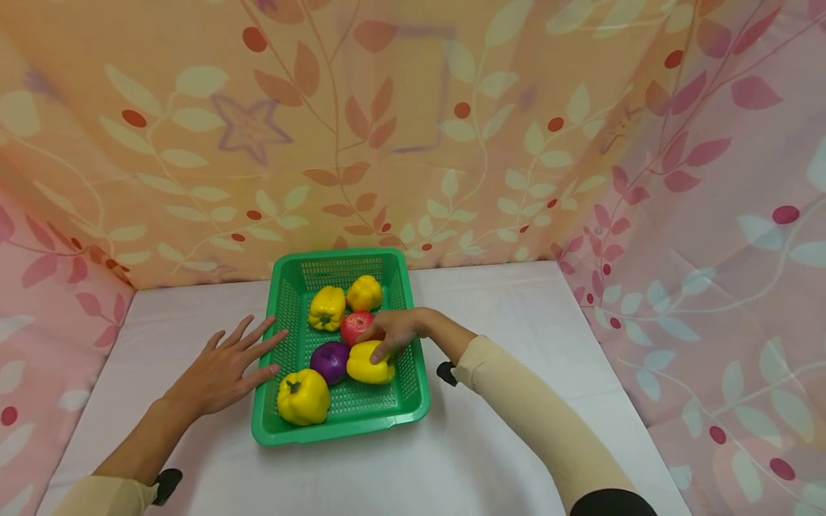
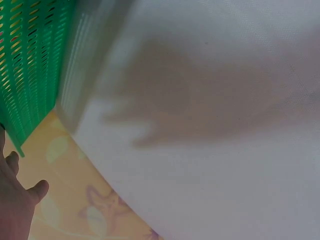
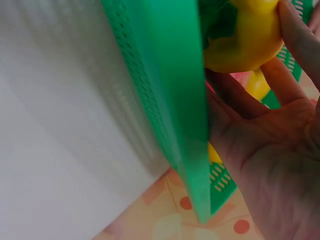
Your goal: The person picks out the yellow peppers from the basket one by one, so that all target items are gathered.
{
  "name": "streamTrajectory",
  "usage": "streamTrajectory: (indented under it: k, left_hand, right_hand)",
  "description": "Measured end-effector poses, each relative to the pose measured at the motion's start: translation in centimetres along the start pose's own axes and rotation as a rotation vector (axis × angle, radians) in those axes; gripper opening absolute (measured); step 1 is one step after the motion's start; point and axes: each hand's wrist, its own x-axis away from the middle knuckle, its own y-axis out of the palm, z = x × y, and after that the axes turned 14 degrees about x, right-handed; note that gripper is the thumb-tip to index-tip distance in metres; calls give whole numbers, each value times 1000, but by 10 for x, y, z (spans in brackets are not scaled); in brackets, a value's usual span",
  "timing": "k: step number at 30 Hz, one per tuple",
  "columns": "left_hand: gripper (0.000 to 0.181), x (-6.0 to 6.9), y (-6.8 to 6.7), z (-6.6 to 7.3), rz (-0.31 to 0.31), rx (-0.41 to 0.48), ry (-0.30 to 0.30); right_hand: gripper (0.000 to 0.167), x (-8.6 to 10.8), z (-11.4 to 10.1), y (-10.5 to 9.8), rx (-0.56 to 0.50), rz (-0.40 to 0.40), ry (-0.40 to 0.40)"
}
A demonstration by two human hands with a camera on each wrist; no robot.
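Note:
A green plastic basket [image 1: 340,430] holds several yellow bell peppers, a purple round vegetable, perhaps an onion, [image 1: 329,362] and a red round fruit [image 1: 355,327]. My right hand [image 1: 395,331] reaches over the basket's right side and grips one yellow bell pepper [image 1: 369,364] between thumb and fingers. In the right wrist view, the fingers curl against that same pepper [image 3: 255,40] beside the green rim. My left hand [image 1: 222,369] has its fingers spread at the basket's left rim; whether they touch it I cannot tell.
Another yellow bell pepper [image 1: 303,398] lies in the near left corner of the basket, and two more [image 1: 327,308] sit toward the back. White cloth [image 1: 490,315] covers the table. Patterned fabric [image 1: 413,129] hangs behind and at both sides.

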Motion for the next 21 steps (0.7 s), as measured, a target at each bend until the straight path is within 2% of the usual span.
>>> streamTrajectory:
  k: [8,17,21]
  left_hand:
    - [65,0,1,-1,-7,-4,-4]
    - [65,0,1,-2,-3,1,-5]
    - [64,0,1,-2,-4,2,-5]
  right_hand:
    - [60,12,-1,-19,-110,80,-20]
    - [63,23,-3,-38,-108,129,-7]
    - [63,29,-1,-43,-153,164,4]
